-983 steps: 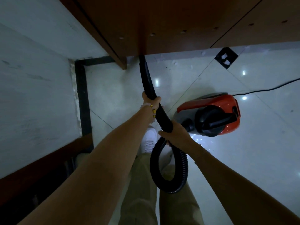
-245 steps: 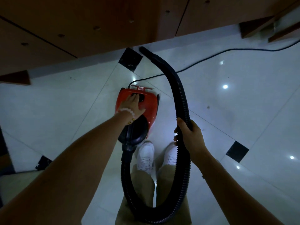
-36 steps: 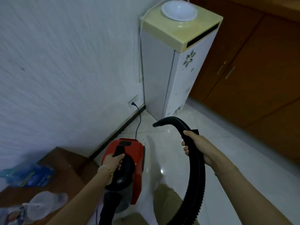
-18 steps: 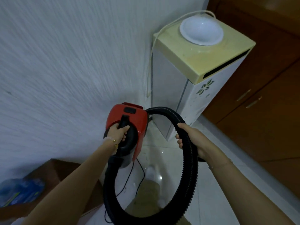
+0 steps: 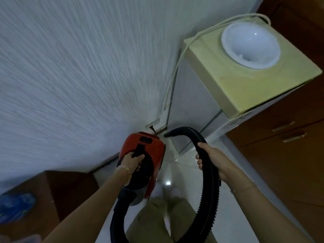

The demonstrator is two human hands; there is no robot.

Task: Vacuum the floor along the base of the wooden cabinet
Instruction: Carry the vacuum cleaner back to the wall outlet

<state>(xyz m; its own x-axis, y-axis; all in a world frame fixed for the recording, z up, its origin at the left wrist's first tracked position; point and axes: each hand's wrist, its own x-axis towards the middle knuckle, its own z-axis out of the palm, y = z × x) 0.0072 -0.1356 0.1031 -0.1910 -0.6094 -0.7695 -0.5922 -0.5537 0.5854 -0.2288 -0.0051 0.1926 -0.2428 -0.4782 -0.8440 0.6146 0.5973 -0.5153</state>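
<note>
A red canister vacuum [image 5: 154, 151] hangs off the floor in front of me, close to the white wall. My left hand [image 5: 132, 162] is closed around its black carry handle. The ribbed black hose [image 5: 210, 190] loops from the canister's underside, down past my legs and up to the right. My right hand [image 5: 210, 158] grips the hose just below its open nozzle end [image 5: 169, 134], which points left toward a wall socket [image 5: 152, 125]. The wooden cabinet [image 5: 287, 155] with two metal door handles stands at the right.
A white water dispenser [image 5: 192, 109] with a yellowed top and empty round basin stands in the corner against the cabinet. A dark wooden surface [image 5: 45, 193] with a blue plastic bag [image 5: 15, 206] lies at lower left. Glossy white floor tiles [image 5: 178, 176] show between.
I have stepped closer to the corner and the view has tilted down. The canister, still carried, sits nearer the socket, and the hose end now points at the wall.
</note>
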